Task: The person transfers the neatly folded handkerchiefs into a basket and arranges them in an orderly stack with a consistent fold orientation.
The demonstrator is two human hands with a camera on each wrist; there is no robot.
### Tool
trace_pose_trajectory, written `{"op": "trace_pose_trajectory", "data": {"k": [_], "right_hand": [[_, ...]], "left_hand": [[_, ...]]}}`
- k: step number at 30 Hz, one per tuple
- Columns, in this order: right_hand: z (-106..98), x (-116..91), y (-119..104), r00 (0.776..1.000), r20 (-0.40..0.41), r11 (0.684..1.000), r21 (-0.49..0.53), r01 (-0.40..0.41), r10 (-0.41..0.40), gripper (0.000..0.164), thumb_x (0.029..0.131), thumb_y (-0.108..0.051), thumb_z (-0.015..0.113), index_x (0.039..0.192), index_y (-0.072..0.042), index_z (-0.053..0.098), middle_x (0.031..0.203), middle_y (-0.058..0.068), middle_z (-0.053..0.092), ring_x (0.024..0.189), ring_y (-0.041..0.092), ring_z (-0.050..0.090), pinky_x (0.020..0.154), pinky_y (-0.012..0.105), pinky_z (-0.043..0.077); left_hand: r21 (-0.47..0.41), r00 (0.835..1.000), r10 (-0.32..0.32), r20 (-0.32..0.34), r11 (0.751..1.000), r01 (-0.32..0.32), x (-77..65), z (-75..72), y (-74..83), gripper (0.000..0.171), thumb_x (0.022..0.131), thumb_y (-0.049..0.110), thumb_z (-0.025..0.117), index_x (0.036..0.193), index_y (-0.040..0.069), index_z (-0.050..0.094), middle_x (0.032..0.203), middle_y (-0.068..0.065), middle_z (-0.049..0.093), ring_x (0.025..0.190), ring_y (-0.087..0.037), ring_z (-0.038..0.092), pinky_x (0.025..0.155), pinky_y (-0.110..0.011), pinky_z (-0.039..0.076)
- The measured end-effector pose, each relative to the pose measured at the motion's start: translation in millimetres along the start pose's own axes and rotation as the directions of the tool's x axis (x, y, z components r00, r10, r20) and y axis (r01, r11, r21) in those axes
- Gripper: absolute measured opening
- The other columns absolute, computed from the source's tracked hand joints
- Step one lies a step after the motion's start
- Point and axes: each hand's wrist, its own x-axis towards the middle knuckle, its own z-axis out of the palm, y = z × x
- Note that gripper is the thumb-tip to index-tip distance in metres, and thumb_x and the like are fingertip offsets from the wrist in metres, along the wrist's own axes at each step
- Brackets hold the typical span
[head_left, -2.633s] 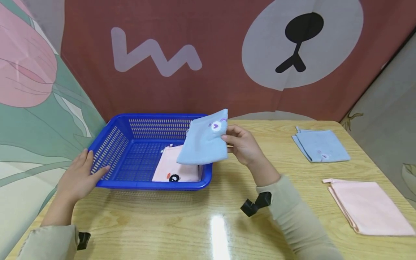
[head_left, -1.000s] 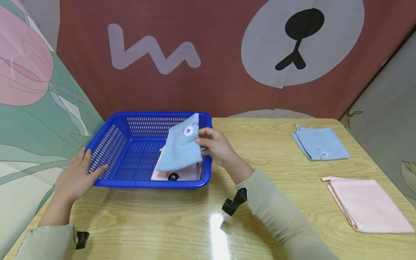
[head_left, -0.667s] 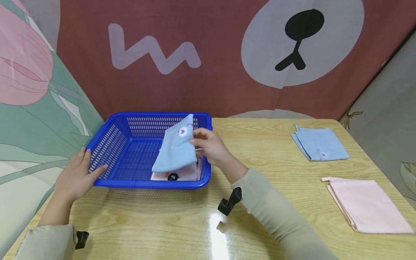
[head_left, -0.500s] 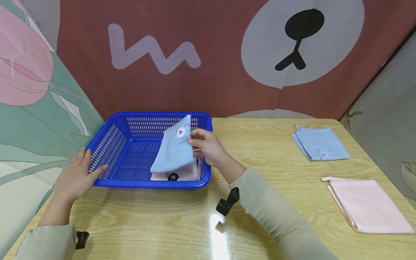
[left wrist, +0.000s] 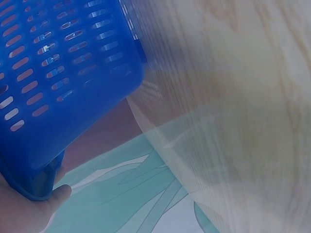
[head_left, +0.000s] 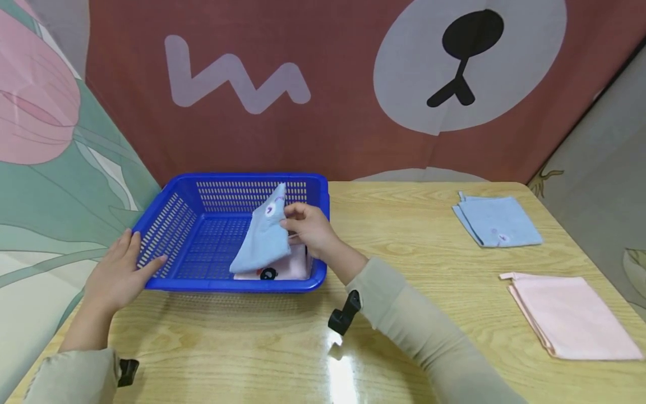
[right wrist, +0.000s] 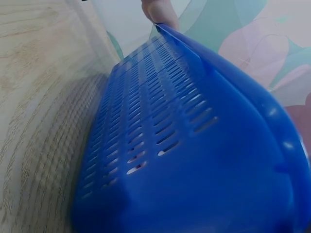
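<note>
My right hand (head_left: 310, 229) pinches the edge of a folded light blue hand towel (head_left: 264, 238) with an embroidered white-and-purple face. The towel hangs tilted inside a blue plastic basket (head_left: 232, 286), over its right part. Under it lies a folded pink hand towel (head_left: 298, 264) with a black and orange motif, partly covered. At the basket's left end, my left hand (head_left: 113, 272) holds the rim, thumb over the front corner and fingers along the side. In the left wrist view the thumb (left wrist: 59, 195) shows beside the rim. The right wrist view has the basket's slotted front wall (right wrist: 155, 121).
Another folded light blue towel (head_left: 499, 221) lies at the back right of the wooden table (head_left: 242, 348). Nearer the front right is a folded pink towel (head_left: 575, 317). A printed cloth (head_left: 343, 134) with a bear face hangs right behind the table.
My right hand has carried the blue towel left and slightly down, from over the basket's right rim to above the pink towel inside. My left hand stays on the rim.
</note>
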Motion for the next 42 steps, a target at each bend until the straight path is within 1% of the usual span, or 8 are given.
{"op": "trace_pose_trajectory", "data": {"k": [4,8,14,17,22,29,36,42], "right_hand": [[-0.1,-0.1,-0.5,1.000,-0.006,0.998,-0.055,-0.014,0.013,0.016,0.080,0.006,0.054,0.096,0.005,0.053,0.072,0.003,0.054,0.056,0.011,0.054,0.045,0.022,0.047],[-2.2,-3.0,-3.2,1.000,0.001,0.993,-0.119,-0.022,0.023,0.014,0.080,0.007,0.053,0.094,0.006,0.051,0.072,0.006,0.052,0.055,0.013,0.054,0.047,0.025,0.050],[-8.4,-11.7,-8.9,0.998,0.008,0.966,-0.254,-0.053,0.056,0.011,0.080,0.007,0.053,0.090,0.006,0.048,0.074,0.010,0.051,0.059,0.017,0.055,0.053,0.030,0.052],[-11.5,-16.1,-10.5,0.998,0.011,0.957,-0.283,-0.058,0.064,0.011,0.080,0.007,0.053,0.089,0.006,0.048,0.075,0.011,0.051,0.059,0.019,0.056,0.055,0.031,0.052],[-17.1,-22.0,-9.5,0.996,0.051,0.974,-0.220,-0.054,0.066,0.013,0.079,0.010,0.051,0.091,0.008,0.048,0.073,0.014,0.055,0.058,0.019,0.057,0.057,0.033,0.052],[-29.3,-28.1,-8.8,0.992,0.080,0.991,-0.100,-0.093,0.102,0.021,0.080,0.012,0.050,0.100,0.011,0.048,0.079,0.019,0.057,0.063,0.020,0.059,0.062,0.035,0.052],[-40.1,-36.8,-10.7,0.988,0.120,0.993,-0.075,-0.087,0.096,0.022,0.084,0.007,0.047,0.105,0.012,0.047,0.080,0.019,0.059,0.067,0.019,0.060,0.064,0.035,0.052],[-46.2,-41.6,-10.8,0.983,0.171,0.997,-0.037,-0.067,0.072,0.029,0.084,0.006,0.045,0.111,0.016,0.043,0.093,0.027,0.055,0.072,0.019,0.059,0.068,0.037,0.051]], "left_hand": [[-0.002,1.000,0.000,-0.004,1.000,0.000,0.5,-1.1,1.0,0.076,0.091,0.043,0.030,0.131,-0.015,0.002,0.133,-0.036,-0.001,0.121,-0.048,-0.001,0.095,-0.059,0.008],[-0.002,1.000,0.002,-0.008,1.000,-0.002,0.9,-1.6,2.1,0.076,0.091,0.043,0.031,0.131,-0.015,0.003,0.133,-0.036,-0.001,0.121,-0.048,0.000,0.095,-0.059,0.008],[-0.004,1.000,0.003,-0.004,1.000,-0.003,2.1,-1.0,3.1,0.076,0.091,0.043,0.030,0.130,-0.016,0.003,0.133,-0.036,0.000,0.121,-0.049,0.001,0.094,-0.059,0.009],[-0.004,1.000,0.000,-0.002,1.000,0.000,2.7,-0.4,2.9,0.077,0.091,0.044,0.030,0.130,-0.016,0.003,0.133,-0.036,0.000,0.121,-0.049,0.002,0.094,-0.059,0.010],[-0.010,1.000,0.001,0.003,1.000,-0.001,2.7,0.1,2.0,0.077,0.091,0.044,0.030,0.130,-0.016,0.003,0.133,-0.036,-0.001,0.121,-0.049,0.001,0.093,-0.060,0.010],[-0.007,1.000,-0.001,-0.003,1.000,0.001,2.7,0.3,1.6,0.077,0.090,0.044,0.031,0.130,-0.016,0.003,0.133,-0.036,-0.002,0.120,-0.050,0.002,0.093,-0.060,0.010],[-0.010,1.000,0.005,-0.008,1.000,-0.006,2.7,-0.2,0.9,0.077,0.091,0.044,0.030,0.130,-0.016,0.002,0.133,-0.036,-0.001,0.120,-0.050,0.001,0.093,-0.060,0.010],[-0.011,1.000,0.001,-0.008,1.000,-0.001,2.0,-0.4,-1.0,0.077,0.090,0.044,0.030,0.130,-0.016,0.002,0.133,-0.037,-0.001,0.120,-0.050,0.000,0.092,-0.061,0.010]]}}
